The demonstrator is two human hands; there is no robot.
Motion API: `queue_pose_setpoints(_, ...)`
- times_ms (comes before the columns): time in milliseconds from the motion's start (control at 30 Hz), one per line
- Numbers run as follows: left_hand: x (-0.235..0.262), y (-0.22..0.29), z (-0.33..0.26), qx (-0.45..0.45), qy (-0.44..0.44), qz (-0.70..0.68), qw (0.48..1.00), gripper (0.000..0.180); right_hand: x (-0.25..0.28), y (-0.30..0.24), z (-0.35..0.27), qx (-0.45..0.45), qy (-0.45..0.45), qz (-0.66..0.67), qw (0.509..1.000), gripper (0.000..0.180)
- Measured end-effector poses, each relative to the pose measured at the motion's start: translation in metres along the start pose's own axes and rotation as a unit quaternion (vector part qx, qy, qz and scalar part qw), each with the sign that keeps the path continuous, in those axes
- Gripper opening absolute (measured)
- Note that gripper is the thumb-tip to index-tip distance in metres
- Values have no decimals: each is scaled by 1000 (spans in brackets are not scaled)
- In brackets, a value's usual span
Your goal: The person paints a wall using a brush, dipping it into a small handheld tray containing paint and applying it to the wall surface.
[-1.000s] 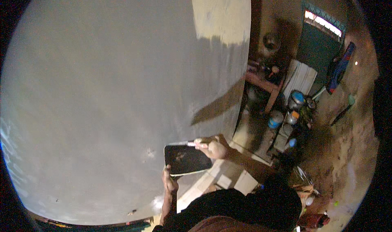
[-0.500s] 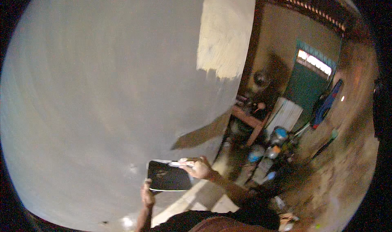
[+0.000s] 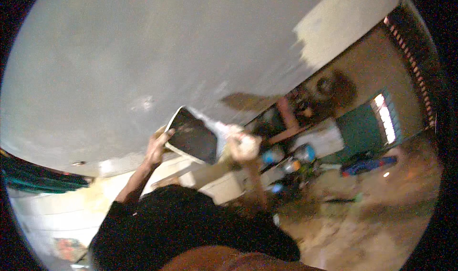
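Observation:
My left hand (image 3: 156, 146) grips the left edge of a dark, flat rectangular tray (image 3: 193, 136) with a pale rim, the thumb over its top. The tray is tilted in front of my chest. My right hand (image 3: 245, 144) is closed at the tray's right side and smeared by motion. Something pale shows at its fingers, too blurred to name. Close beyond both hands rises a large wall (image 3: 119, 56) coated in smooth grey. A cream patch (image 3: 334, 23) with a ragged edge shows on it at the upper right, and a brown patch (image 3: 248, 101) nearer the hands.
Right of the wall are a reddish wooden frame (image 3: 286, 116), a green door (image 3: 365, 128) and a cluster of blue-topped containers (image 3: 303, 152). A dark blue thing (image 3: 367, 166) lies against the brown ground (image 3: 353, 233). Dark green cloth (image 3: 43, 175) hangs at far left.
My view has turned, so the wall and room appear tilted. The tray has gone from nearly level to slanted and appears higher. My right hand has moved off the tray's top edge to its right side.

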State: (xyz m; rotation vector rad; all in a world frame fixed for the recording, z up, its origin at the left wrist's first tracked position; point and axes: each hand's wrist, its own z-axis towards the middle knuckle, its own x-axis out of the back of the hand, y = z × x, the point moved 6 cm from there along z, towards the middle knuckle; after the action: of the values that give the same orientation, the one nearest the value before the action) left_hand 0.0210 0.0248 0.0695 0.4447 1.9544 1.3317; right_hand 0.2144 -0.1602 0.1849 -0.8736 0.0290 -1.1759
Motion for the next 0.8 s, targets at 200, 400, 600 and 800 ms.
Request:
queue_pose_setpoints(200, -2, -17, 13, -19, 7, -31, 999, 64, -7, -20, 14, -8, -127, 27, 991, 18)
queue_pose_setpoints(400, -4, -18, 12, -22, 15, -64, 998, 58, -28, -45, 14, -46, -218, 73, 972, 18)
queue_pose_setpoints(600, -1, -25, 14, -5, 1, -56, 998, 56, -20, -37, 22, 5, -119, 109, 987, 17)
queue_pose_setpoints(800, -13, -14, 6, -12, -36, -35, 999, 58, -13, -8, 27, -31, -92, 18, 995, 19)
